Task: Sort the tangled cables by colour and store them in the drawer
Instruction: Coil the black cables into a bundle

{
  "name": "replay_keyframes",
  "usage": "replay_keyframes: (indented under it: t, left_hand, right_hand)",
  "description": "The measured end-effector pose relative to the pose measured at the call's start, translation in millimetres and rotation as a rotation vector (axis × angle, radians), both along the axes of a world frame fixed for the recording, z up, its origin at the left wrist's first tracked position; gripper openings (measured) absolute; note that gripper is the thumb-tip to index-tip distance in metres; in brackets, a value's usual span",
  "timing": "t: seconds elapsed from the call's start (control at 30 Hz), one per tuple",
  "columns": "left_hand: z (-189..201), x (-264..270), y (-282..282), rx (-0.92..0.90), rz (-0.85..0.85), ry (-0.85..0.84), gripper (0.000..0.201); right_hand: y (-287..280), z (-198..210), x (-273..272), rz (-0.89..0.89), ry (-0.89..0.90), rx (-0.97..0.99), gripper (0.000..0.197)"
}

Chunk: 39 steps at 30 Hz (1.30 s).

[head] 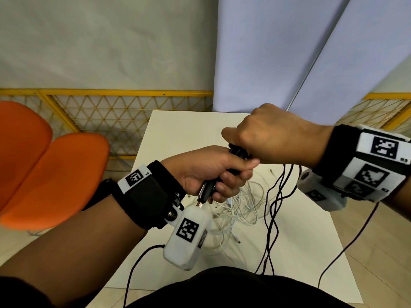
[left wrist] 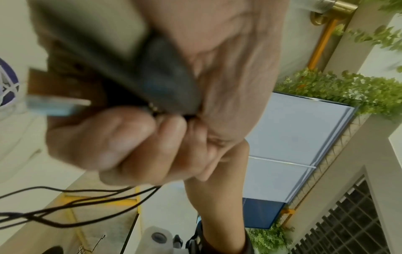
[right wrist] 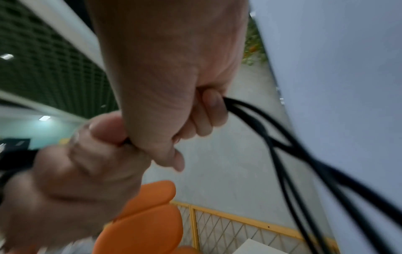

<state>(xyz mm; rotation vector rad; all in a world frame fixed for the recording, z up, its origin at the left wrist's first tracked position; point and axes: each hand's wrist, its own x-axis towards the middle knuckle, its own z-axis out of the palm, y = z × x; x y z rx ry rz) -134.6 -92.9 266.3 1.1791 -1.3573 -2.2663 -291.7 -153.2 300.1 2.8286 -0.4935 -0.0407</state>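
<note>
In the head view, the black cables (head: pixel 272 210) are being gathered into a bundle above the table (head: pixel 169 130); the left hand (head: pixel 209 172) is curled round the plug ends, and the right hand (head: pixel 264 136), fisted just above it, grips the same bundle, whose strands trail below the grip beside the white cables (head: pixel 240 205) left on the table. Coiling is judged next; no drawer is seen. In the left wrist view, blurred fingers (left wrist: pixel 121 142) are closed under a dark plug (left wrist: pixel 165 75). In the right wrist view, black strands are clenched beneath curled fingers (right wrist: pixel 208 110).
</note>
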Motion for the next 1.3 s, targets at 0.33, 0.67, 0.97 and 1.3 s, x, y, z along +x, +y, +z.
replay_keyframes:
  t: [0.33, 0.67, 0.97, 1.3]
  left_hand:
    - [-5, 11, -5, -0.023, 0.223, -0.046, 0.055]
    - [-2, 1, -2, -0.246, 0.433, -0.007, 0.05]
    - [4, -18, -1, -0.458, 0.66, -0.057, 0.044]
    - [7, -11, -2, -0.46, 0.654, 0.01, 0.05]
  right_hand:
    - [-17, 27, -13, -0.438, -0.236, 0.917, 0.028]
    - [3, 3, 2, -0.507, -0.807, 1.122, 0.034]
    - [27, -15, 28, -0.707, -1.193, 0.884, 0.041]
    - [33, -14, 37, -0.681, -1.326, 1.248, 0.037]
